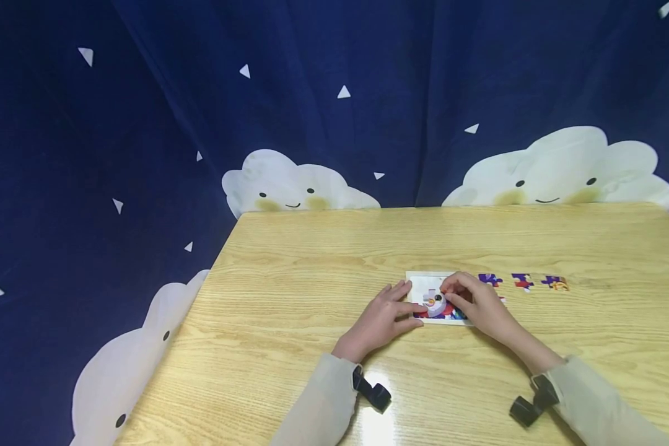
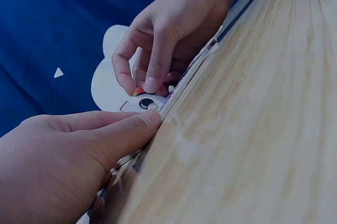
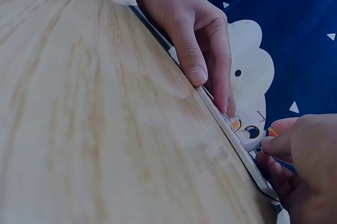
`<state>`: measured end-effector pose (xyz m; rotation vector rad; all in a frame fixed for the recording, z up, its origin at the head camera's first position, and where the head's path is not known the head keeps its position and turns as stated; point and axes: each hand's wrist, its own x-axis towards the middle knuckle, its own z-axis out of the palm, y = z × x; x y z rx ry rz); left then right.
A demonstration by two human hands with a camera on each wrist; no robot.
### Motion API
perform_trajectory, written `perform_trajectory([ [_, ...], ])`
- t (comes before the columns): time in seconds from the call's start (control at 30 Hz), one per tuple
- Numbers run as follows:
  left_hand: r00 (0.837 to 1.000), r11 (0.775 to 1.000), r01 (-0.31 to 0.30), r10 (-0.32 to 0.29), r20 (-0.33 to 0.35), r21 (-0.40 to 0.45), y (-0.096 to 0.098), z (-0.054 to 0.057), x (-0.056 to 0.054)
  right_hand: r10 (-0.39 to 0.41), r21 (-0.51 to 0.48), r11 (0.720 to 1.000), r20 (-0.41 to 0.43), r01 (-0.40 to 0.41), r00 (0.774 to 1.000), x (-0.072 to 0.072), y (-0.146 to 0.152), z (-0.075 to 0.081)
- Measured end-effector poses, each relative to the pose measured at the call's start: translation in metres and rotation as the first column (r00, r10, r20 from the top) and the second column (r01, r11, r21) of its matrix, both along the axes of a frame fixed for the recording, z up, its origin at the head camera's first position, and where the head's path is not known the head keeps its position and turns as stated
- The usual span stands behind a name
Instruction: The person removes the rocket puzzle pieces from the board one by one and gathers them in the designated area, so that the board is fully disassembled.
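Note:
A small jigsaw puzzle tray (image 1: 430, 274) with a white border lies on the table, its lower part filled with colourful pieces. My left hand (image 1: 380, 319) rests on the tray's left side, fingers spread and fairly straight, fingertips touching the border and pieces. Over the tray's right half, my right hand (image 1: 482, 308) pinches a puzzle piece (image 2: 138, 92) between thumb and index finger; an orange part of it shows at the fingertips. Right by those fingertips is a white printed area with a black eye (image 3: 252, 132). My right hand hides the tray's right side.
Loose puzzle pieces lie right of the tray, among them a purple one (image 1: 489, 279), a purple-and-red one (image 1: 522, 282) and a purple-and-orange one (image 1: 555, 283). Another is partly hidden behind my right hand. A blue curtain (image 1: 312, 111) with white clouds hangs behind the wooden table (image 1: 290, 279).

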<state>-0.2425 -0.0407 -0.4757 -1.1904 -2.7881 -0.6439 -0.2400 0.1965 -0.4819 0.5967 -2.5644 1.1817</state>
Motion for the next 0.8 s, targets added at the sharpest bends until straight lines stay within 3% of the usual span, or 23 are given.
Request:
perform_trajectory([
  [0.53,0.995,0.995,0.034,-0.042,-0.089,-0.098,0.0027,0.0002,0.0026,0.008,0.014,1.000,-0.010,-0.008,1.000,-0.0002,0.0002,0.0018],
  [0.8,0.992,0.991,0.017,-0.033,-0.119,-0.133,0.0049,0.0017,0.0053,0.047,-0.010,0.999,-0.021,-0.048,0.999,-0.0006,0.0027,0.0006],
])
